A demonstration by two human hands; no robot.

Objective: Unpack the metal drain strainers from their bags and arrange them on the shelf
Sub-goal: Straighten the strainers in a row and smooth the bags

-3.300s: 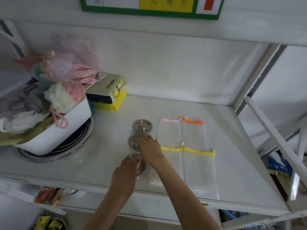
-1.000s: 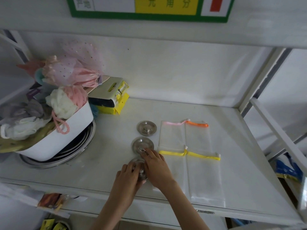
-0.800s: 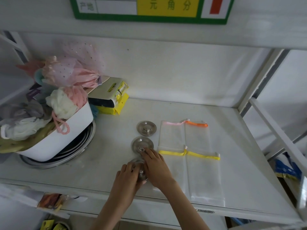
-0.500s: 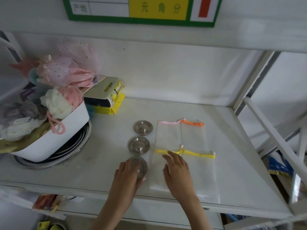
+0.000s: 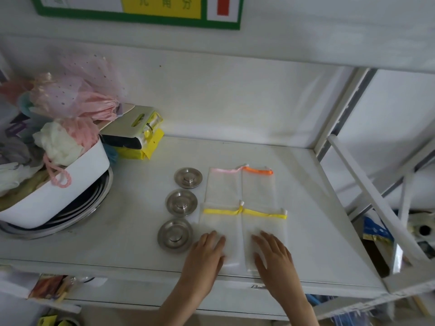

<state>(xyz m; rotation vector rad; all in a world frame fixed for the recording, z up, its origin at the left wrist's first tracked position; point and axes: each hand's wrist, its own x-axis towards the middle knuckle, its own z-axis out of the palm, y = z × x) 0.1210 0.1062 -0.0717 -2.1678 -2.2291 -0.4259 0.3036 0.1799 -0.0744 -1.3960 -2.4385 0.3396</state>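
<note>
Head view — where are the strainers?
— Three metal strainers (image 5: 179, 203) line the shelf (image 5: 306, 208), beside flat bags (image 5: 242, 215).
— The hands?
— Left hand (image 5: 207, 252) and right hand (image 5: 273, 255) rest open, palms down, on the nearest bags.

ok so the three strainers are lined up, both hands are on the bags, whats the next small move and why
Probably gather the near yellow-edged bags and lift them off the shelf. The three strainers already sit unpacked in a line, the bags lie flat and look empty, and the left hand and right hand rest open on them.
</note>
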